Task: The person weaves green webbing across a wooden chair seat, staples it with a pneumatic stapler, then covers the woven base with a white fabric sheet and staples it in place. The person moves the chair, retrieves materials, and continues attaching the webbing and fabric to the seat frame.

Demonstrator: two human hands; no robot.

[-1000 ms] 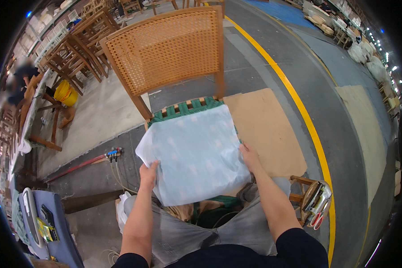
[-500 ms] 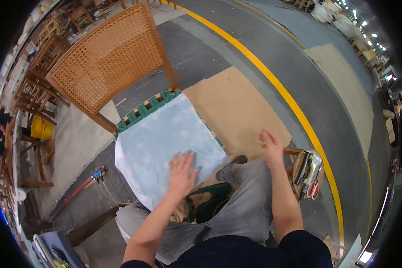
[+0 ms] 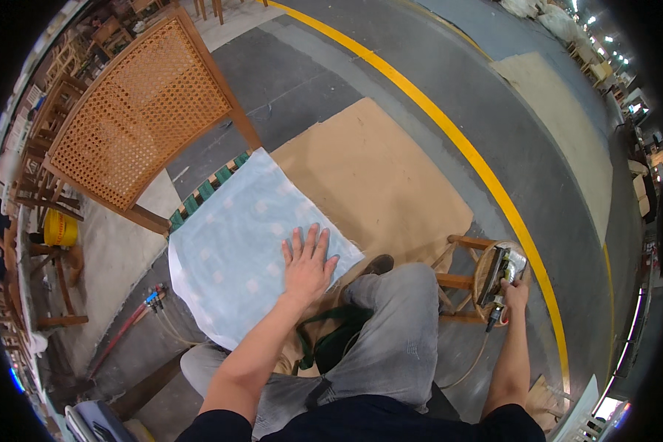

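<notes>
My left hand (image 3: 307, 264) lies flat with spread fingers on a pale blue cloth with faint light spots (image 3: 232, 232). The cloth covers the seat of a wooden chair with a woven cane back (image 3: 136, 110). Green webbing (image 3: 202, 193) shows along the seat's rear edge. Off to the right, my right hand (image 3: 516, 293) is closed around the handle of a pneumatic staple gun (image 3: 496, 276), its fingers partly hidden. The tool rests on a small round wooden stool (image 3: 482, 267), and an air hose (image 3: 473, 366) hangs from it.
Brown cardboard (image 3: 376, 173) lies on the floor beyond the chair. A yellow line (image 3: 449, 132) curves across the grey floor. At the left are hose fittings (image 3: 155, 296), a yellow bucket (image 3: 60, 228) and several wooden chairs. My knees flank a dark green strap (image 3: 339, 339).
My right hand has moved right and down from above the cardboard to the staple gun, closing on it. My left hand stays on the cloth. The view has shifted, moving the chair leftward.
</notes>
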